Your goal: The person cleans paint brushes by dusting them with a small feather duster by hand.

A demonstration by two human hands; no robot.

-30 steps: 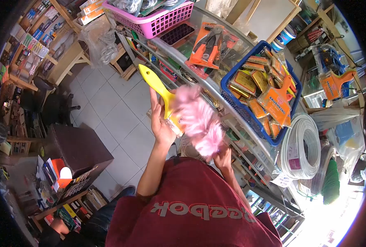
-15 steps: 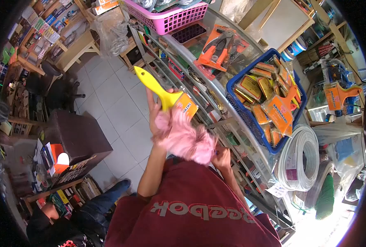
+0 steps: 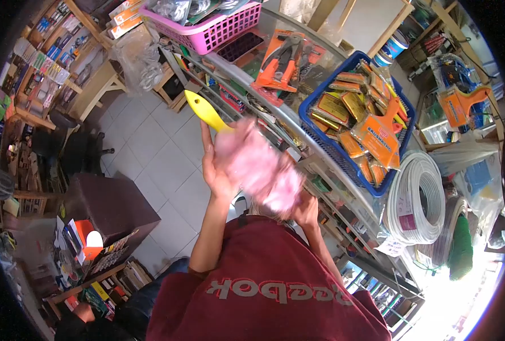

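Note:
A paintbrush with a yellow handle (image 3: pixel 204 111) rests against the fingers of my left hand (image 3: pixel 218 173), pointing up and left. Its lower part is hidden behind a pink fluffy duster (image 3: pixel 249 153). The duster is smeared by motion and lies across the brush and part of my left palm. My right hand (image 3: pixel 305 209) is closed at the duster's lower right end; whatever handle it has does not show.
On the glass counter to my right stand a pink basket (image 3: pixel 201 38), orange-packed pliers (image 3: pixel 281 62) and a blue basket (image 3: pixel 306 111) of packaged brushes. A white cable coil (image 3: pixel 397 199) lies beyond. At left are a brown cabinet (image 3: pixel 113 196) and a seated person's hand (image 3: pixel 83 312).
The duster has moved up over the paintbrush, covering its orange label and the lower handle. My left palm shows more. The view has shifted slightly, and the seated person sits lower in it.

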